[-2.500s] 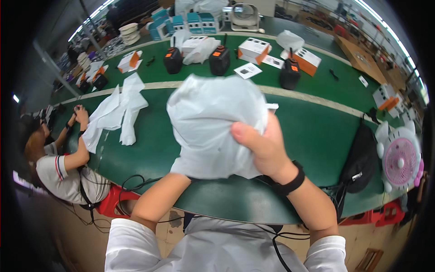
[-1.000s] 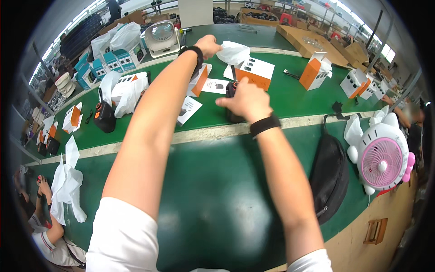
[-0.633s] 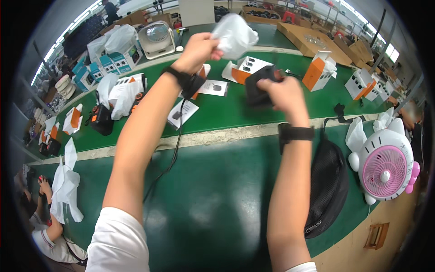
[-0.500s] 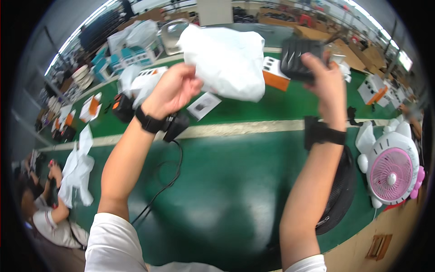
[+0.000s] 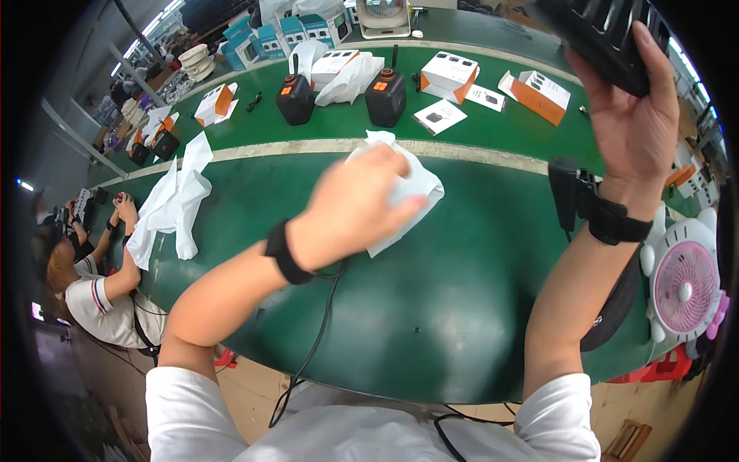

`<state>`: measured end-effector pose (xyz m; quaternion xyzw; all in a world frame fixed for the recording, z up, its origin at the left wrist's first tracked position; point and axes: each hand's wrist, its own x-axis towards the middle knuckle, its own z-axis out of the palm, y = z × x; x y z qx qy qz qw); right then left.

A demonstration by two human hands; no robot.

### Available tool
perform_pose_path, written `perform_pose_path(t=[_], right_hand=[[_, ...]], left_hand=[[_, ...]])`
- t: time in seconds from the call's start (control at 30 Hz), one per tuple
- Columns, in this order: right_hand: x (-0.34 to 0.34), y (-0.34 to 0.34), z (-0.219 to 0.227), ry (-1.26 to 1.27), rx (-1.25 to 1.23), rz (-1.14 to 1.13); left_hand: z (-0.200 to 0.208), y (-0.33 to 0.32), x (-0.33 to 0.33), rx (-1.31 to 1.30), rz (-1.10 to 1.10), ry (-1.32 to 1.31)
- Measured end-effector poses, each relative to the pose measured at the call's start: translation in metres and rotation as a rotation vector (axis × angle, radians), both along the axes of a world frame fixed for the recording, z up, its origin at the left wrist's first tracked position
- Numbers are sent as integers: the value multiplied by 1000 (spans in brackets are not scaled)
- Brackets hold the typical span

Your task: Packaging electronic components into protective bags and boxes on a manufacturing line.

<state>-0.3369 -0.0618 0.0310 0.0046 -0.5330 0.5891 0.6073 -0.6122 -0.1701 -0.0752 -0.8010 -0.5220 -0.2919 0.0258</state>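
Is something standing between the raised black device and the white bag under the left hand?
Nothing visible stands between the black device in the right hand and the white bag; the left hand partly covers it.

No lettering legible. Orange labels on two black devices [image 5: 386, 98]: marks too small. Dark pictures on white-and-orange box [image 5: 449, 75] and leaflet [image 5: 440, 116], toward bench's [image 5: 254, 138] far edge; print unreadable. Blue boxes [image 5: 296, 31] beyond that edge: markings unclear.

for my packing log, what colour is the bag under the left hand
The bag is white, clearest in the head view.
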Motion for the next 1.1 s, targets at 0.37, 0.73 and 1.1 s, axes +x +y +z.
perform_pose_path(t=[0.37, 0.73, 1.1], right_hand=[[-92, -72, -4, -128, 75, -41], [-133, -66, -32, -462, 454, -556], [-142, -52, -53, -413, 418, -660]], left_hand=[[16, 21, -43, -107, 139, -745], [97, -11, -75, -430, -358, -1360], [89, -35, 20, 343, -189, -594]])
